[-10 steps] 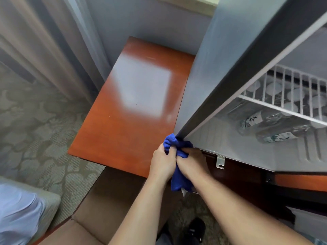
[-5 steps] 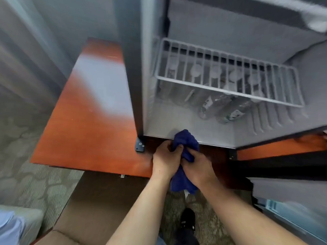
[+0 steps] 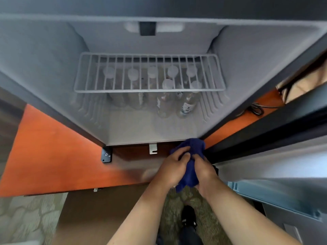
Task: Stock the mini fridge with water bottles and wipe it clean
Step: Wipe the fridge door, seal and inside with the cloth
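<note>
The mini fridge [image 3: 53, 68] stands open in front of me, its white inside filling the upper view. Several clear water bottles [image 3: 187, 105] with white caps stand on its floor under a white wire shelf [image 3: 150, 89]. A dark blue cloth [image 3: 193, 149] is bunched between both hands at the fridge's front right bottom corner. My left hand [image 3: 174, 167] and my right hand [image 3: 206, 171] both grip it, pressed close together.
The fridge sits on an orange wooden counter [image 3: 44, 156]. Its open door [image 3: 274, 142] stretches out to the right. A black cable [image 3: 256, 108] lies on the counter at right. Patterned carpet and my dark shoe [image 3: 188, 216] are below.
The view has swung from the fridge's left outer side round to its open front. Both hands with the cloth have moved from the left bottom corner to the right bottom corner.
</note>
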Demonstrator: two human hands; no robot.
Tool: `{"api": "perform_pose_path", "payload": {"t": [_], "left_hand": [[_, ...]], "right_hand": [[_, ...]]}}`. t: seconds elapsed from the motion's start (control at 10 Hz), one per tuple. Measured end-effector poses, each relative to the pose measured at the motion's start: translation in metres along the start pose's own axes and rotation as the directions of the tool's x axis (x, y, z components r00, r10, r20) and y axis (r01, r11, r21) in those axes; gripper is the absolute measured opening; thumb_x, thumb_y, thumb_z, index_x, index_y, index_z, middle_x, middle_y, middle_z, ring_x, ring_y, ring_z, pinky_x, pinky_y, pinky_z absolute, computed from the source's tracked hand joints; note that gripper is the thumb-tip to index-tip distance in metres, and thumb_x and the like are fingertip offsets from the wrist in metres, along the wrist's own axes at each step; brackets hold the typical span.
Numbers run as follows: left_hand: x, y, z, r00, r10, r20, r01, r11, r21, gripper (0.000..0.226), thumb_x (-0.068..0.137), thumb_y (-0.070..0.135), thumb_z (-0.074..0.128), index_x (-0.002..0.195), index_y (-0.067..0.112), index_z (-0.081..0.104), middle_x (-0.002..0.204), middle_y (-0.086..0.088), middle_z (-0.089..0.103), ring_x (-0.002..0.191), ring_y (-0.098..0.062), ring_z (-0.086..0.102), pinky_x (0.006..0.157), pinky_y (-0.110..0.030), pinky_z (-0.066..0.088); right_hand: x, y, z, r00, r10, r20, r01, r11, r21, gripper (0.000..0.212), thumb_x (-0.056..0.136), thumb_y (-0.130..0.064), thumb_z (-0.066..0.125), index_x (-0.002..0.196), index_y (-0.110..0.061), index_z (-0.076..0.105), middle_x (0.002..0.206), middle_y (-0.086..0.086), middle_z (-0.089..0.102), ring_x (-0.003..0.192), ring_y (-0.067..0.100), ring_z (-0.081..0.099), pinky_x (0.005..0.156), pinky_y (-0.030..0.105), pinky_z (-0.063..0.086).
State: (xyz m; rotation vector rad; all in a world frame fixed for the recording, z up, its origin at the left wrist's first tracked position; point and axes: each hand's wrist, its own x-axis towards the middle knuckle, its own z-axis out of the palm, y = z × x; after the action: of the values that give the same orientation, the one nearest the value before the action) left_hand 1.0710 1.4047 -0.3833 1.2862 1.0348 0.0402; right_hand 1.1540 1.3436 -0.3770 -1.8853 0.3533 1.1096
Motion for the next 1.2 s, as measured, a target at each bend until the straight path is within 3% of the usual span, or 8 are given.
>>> {"api": "perform_pose_path", "payload": {"t": [0.2, 0.3, 0.4, 0.6, 0.7, 0.9, 1.0, 1.2], "left_hand": [[0.018, 0.009, 0.007, 0.996, 0.029, -0.079, -0.026, 0.999, 0.035, 0.036, 0.098, 0.029, 0.052, 0.133, 0.033, 0.06, 0.127, 0.006, 0.066, 0.117, -0.01, 0.062, 0.106, -0.03, 0.047], [0.023, 0.013, -0.003, 0.996, 0.039, -0.082, -0.036, 0.999, 0.036, 0.038, 0.102, 0.02, 0.053, 0.139, 0.028, 0.052, 0.117, 0.01, 0.061, 0.113, -0.01, 0.06, 0.096, -0.022, 0.045], [0.025, 0.01, -0.009, 0.996, 0.036, -0.084, -0.031, 0.998, 0.057, 0.037, 0.102, 0.019, 0.054, 0.138, 0.028, 0.053, 0.114, 0.009, 0.064, 0.11, -0.01, 0.063, 0.094, -0.021, 0.047], [0.01, 0.004, -0.013, 0.986, -0.012, -0.169, 0.01, 1.0, -0.013, 0.037, 0.099, 0.017, 0.054, 0.132, 0.034, 0.059, 0.113, 0.011, 0.068, 0.1, 0.001, 0.065, 0.081, -0.011, 0.048], [0.009, 0.023, -0.006, 0.991, 0.017, -0.131, -0.019, 1.0, -0.017, 0.04, 0.099, 0.013, 0.054, 0.135, 0.029, 0.061, 0.127, 0.005, 0.067, 0.11, -0.004, 0.063, 0.086, -0.01, 0.045], [-0.001, 0.063, -0.009, 0.992, 0.102, -0.077, -0.104, 0.994, -0.024, 0.038, 0.096, 0.012, 0.057, 0.12, 0.039, 0.068, 0.121, 0.009, 0.07, 0.105, 0.0, 0.066, 0.094, -0.022, 0.054], [-0.007, 0.067, -0.015, 0.987, 0.125, -0.101, -0.131, 0.99, -0.054, 0.037, 0.095, 0.01, 0.058, 0.114, 0.039, 0.07, 0.115, 0.011, 0.072, 0.097, 0.005, 0.068, 0.081, -0.013, 0.053], [0.001, 0.043, -0.021, 0.986, 0.052, -0.159, -0.062, 0.996, -0.057, 0.036, 0.102, 0.021, 0.053, 0.131, 0.041, 0.062, 0.128, 0.012, 0.067, 0.11, -0.001, 0.065, 0.096, -0.022, 0.053]], "right_hand": [[0.022, -0.01, 0.014, 0.999, 0.0, 0.046, -0.005, 0.995, 0.097, 0.037, 0.101, -0.028, 0.056, 0.133, -0.011, 0.06, 0.128, 0.031, 0.063, 0.113, 0.043, 0.066, 0.103, 0.054, 0.052], [0.037, -0.013, 0.021, 0.992, 0.006, 0.129, -0.009, 1.0, 0.023, 0.053, 0.084, -0.037, 0.065, 0.133, -0.016, 0.06, 0.119, 0.017, 0.073, 0.104, 0.038, 0.072, 0.091, 0.058, 0.058], [0.036, -0.012, 0.022, 0.991, -0.018, 0.133, 0.016, 1.0, 0.019, 0.051, 0.084, -0.034, 0.065, 0.132, -0.016, 0.06, 0.117, 0.015, 0.073, 0.103, 0.037, 0.073, 0.092, 0.059, 0.057], [0.016, 0.006, 0.034, 0.992, -0.092, 0.087, 0.087, 0.994, 0.059, 0.071, 0.077, -0.04, 0.067, 0.144, -0.043, 0.045, 0.129, 0.003, 0.065, 0.113, 0.032, 0.067, 0.099, 0.055, 0.054], [0.005, -0.005, 0.031, 0.99, -0.141, -0.014, 0.141, 0.975, 0.169, 0.066, 0.098, -0.027, 0.057, 0.153, -0.052, 0.028, 0.128, 0.002, 0.061, 0.109, 0.029, 0.065, 0.1, 0.051, 0.054], [-0.012, -0.023, 0.019, 0.979, -0.192, -0.065, 0.203, 0.918, 0.341, 0.06, 0.098, -0.03, 0.058, 0.149, -0.053, 0.037, 0.133, 0.002, 0.064, 0.111, 0.024, 0.068, 0.096, 0.045, 0.056], [-0.023, -0.02, 0.021, 0.965, -0.253, -0.065, 0.26, 0.91, 0.323, 0.062, 0.092, -0.037, 0.06, 0.147, -0.056, 0.038, 0.14, -0.002, 0.06, 0.119, 0.02, 0.065, 0.104, 0.046, 0.053], [-0.004, -0.026, 0.041, 0.966, -0.256, 0.035, 0.248, 0.956, 0.158, 0.069, 0.082, -0.042, 0.057, 0.146, -0.058, 0.036, 0.139, 0.001, 0.061, 0.117, 0.026, 0.064, 0.105, 0.05, 0.051]]}}
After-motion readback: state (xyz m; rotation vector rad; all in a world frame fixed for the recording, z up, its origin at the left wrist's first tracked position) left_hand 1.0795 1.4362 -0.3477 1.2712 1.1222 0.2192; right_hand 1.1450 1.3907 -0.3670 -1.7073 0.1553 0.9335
